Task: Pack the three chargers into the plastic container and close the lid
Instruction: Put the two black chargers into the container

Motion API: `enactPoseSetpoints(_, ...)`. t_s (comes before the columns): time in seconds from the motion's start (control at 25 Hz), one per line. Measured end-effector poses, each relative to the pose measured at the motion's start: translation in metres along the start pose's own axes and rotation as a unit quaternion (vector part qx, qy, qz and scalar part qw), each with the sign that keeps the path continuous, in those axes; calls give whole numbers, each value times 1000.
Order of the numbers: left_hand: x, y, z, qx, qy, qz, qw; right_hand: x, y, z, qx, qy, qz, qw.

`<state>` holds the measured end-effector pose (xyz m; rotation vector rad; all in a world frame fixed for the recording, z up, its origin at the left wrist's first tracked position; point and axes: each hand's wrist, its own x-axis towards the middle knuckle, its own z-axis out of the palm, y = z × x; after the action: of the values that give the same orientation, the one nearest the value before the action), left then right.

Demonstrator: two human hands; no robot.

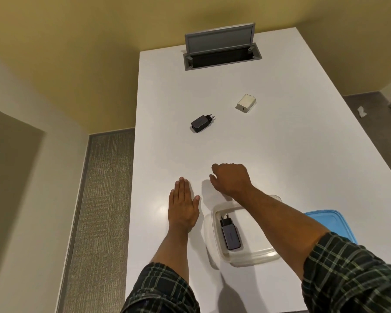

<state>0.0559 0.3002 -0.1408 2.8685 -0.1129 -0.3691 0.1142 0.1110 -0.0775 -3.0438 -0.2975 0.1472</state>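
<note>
A clear plastic container [253, 256] stands open near the table's front edge, with one dark grey charger [230, 233] lying inside it, prongs pointing away. A second dark charger [201, 123] lies mid-table, and a white charger [246, 103] lies farther back to the right. The blue lid [330, 222] rests on the table right of the container, partly hidden by my right forearm. My left hand [182, 206] lies flat on the table, left of the container. My right hand [231, 179] hovers beyond the container with fingers loosely curled, holding nothing.
The white table [167, 86] has an open grey cable hatch [221, 57] with its flap raised at the far end. Carpeted floor lies along the table's left edge. A crumpled bit of white paper [361, 111] lies on the floor at the right.
</note>
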Motion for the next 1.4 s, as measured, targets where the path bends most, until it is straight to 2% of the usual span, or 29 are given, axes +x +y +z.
enactPoseSetpoints(0.2,22,-8,2,8,-20,28,999,26,5,5,-27,-49,20,998)
enactPoseSetpoints(0.56,75,-5,-5,2,99,0,995,106,-1,-10,-41,-56,3,998)
enactPoseSetpoints(0.68,91,-7,-8,-5,124,-7,992,142,-4,-20,-12,-54,12,998)
enactPoseSetpoints(0.88,121,-2,-13,-25,158,-4,987,208,6,-43,88,-56,75,992)
enactPoseSetpoints(1.04,149,13,-17,-44,159,5,986,245,33,-54,90,-75,97,988)
enactPoseSetpoints(1.24,153,3,4,-48,139,12,989,249,28,-10,177,-45,150,972)
enactPoseSetpoints(1.4,142,-14,15,-35,126,1,991,231,4,30,170,-9,157,973)
